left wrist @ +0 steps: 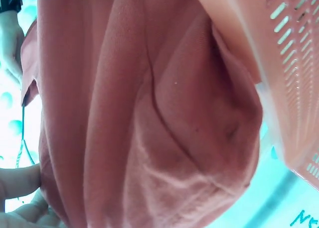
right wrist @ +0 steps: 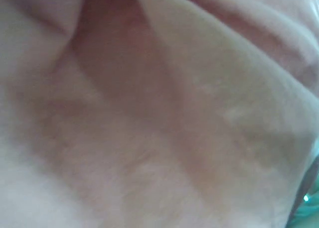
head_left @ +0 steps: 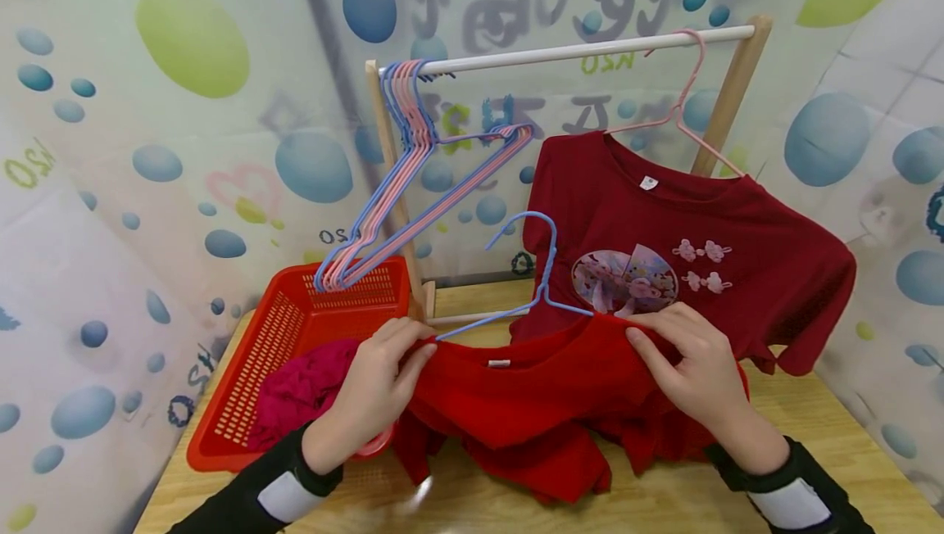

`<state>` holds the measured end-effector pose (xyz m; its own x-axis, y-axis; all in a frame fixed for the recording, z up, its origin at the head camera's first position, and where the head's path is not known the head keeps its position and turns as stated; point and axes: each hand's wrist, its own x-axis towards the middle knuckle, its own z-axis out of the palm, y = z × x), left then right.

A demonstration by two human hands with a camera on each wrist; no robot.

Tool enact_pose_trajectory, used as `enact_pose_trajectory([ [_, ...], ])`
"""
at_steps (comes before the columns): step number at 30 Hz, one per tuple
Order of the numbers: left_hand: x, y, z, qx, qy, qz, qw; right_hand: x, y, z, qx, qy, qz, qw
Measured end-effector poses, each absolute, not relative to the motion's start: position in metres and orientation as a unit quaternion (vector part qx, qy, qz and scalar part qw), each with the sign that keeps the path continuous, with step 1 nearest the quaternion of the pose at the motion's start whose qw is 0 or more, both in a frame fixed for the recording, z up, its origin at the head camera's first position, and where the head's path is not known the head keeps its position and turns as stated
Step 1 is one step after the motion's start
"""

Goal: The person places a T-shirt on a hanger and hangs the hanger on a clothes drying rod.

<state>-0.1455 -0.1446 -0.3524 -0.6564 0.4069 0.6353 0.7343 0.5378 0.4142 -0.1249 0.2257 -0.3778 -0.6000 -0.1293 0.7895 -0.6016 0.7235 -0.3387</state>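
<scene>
A bright red top (head_left: 509,399) is stretched between both hands in the head view, its neckline and small white label uppermost. A blue clothes hanger (head_left: 547,268) sits in its neck, the hook pointing up and both arms running under the shoulders. My left hand (head_left: 379,374) pinches the left shoulder with the hanger's end. At the other shoulder, my right hand (head_left: 693,362) pinches the cloth. Hanging folds of the top (left wrist: 124,113) fill most of the left wrist view, with left-hand fingers (left wrist: 20,183) at its edge. Blurred cloth (right wrist: 159,113) covers the right wrist view.
A wooden rack with a white rail (head_left: 590,51) stands behind. Several blue and pink hangers (head_left: 383,214) hang at its left, a dark red T-shirt (head_left: 745,231) on a pink hanger at its right. An orange-red basket (head_left: 236,386) holds a magenta garment (head_left: 313,382).
</scene>
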Motion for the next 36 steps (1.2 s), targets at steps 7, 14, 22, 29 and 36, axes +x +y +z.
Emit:
enact_pose_trajectory([
  [7, -0.147, -0.152, -0.350, -0.332, -0.839, -0.345, 0.257, -0.123, 0.240, -0.389, 0.191, -0.839, 0.308, 0.406],
  [14, -0.149, -0.156, -0.350, -0.313, -0.845, -0.350, 0.255, -0.116, 0.261, -0.400, 0.145, -0.846, 0.318, 0.403],
  [22, -0.149, -0.163, -0.350, -0.281, -0.857, -0.356, 0.244, -0.103, 0.281, -0.414, 0.071, -0.852, 0.319, 0.409],
  [29, -0.149, -0.167, -0.351, -0.272, -0.861, -0.359, 0.235, -0.102, 0.289, -0.417, 0.068, -0.847, 0.323, 0.417],
  [36, -0.148, -0.169, -0.352, -0.278, -0.855, -0.368, 0.238, -0.100, 0.292, -0.410, -0.012, -0.817, 0.381, 0.433],
])
